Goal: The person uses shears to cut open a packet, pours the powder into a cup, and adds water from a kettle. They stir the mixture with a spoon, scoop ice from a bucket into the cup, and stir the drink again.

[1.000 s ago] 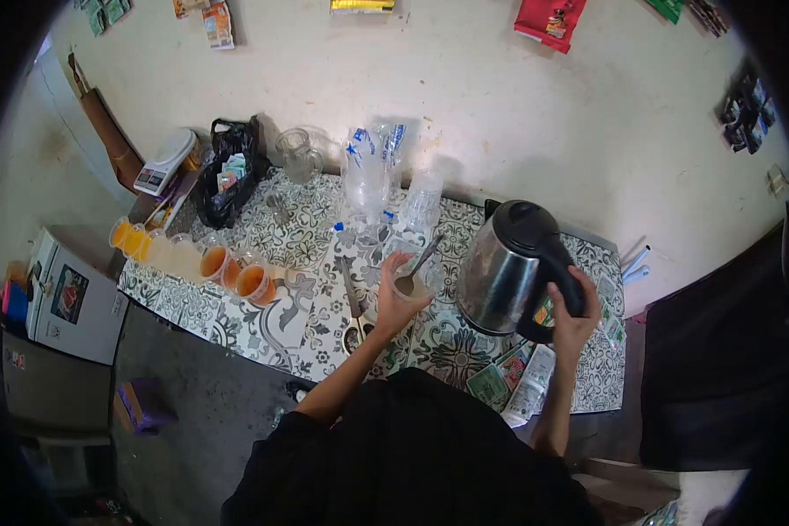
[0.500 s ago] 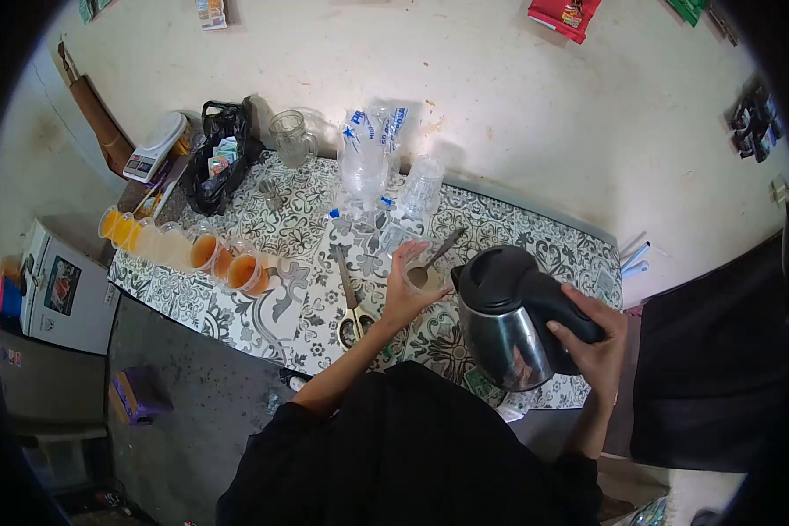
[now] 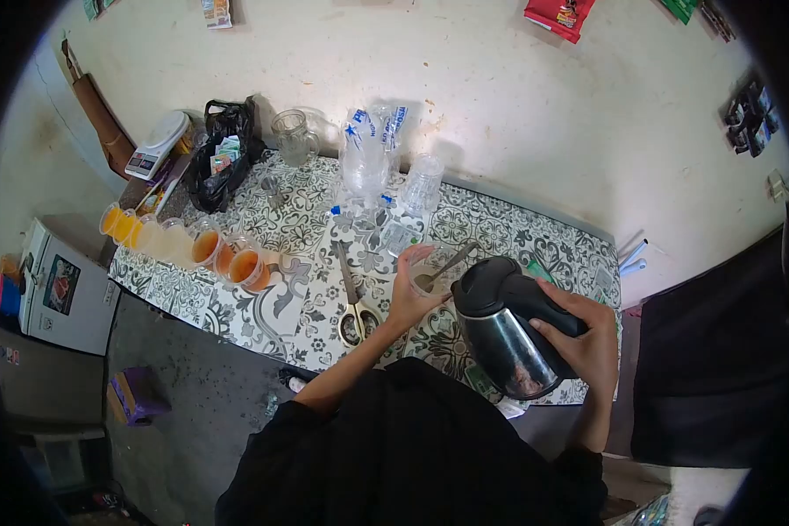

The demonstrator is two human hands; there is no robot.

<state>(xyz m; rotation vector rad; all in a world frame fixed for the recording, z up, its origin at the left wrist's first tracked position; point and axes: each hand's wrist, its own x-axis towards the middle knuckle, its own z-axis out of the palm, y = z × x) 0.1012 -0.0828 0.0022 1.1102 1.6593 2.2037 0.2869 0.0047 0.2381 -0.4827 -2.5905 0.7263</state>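
My left hand (image 3: 415, 289) is wrapped round a clear plastic cup (image 3: 432, 260), in which a metal spoon (image 3: 454, 257) leans with its handle over the rim. My right hand (image 3: 583, 331) grips the black handle of a steel and black electric kettle (image 3: 508, 342). The kettle is tilted to the left, its spout right at the cup's rim. Left of my left arm lie scissors (image 3: 354, 307) with pale handles. Plastic cups of orange-brown drink (image 3: 250, 269) stand at the table's left, in a row with cups of pale and yellow liquid (image 3: 124, 230).
Sleeves of plastic cups (image 3: 366, 162), a stack of clear cups (image 3: 422, 186) and a glass mug (image 3: 294, 138) stand along the wall. A black plastic bag (image 3: 222, 162) and a kitchen scale (image 3: 159, 145) are at the back left. The patterned table (image 3: 272, 320) ends close to my body.
The kettle has tipped further toward the cup, its handle side and my right hand shifting a little. The spoon handle leans slightly further right. My left hand stays on the cup.
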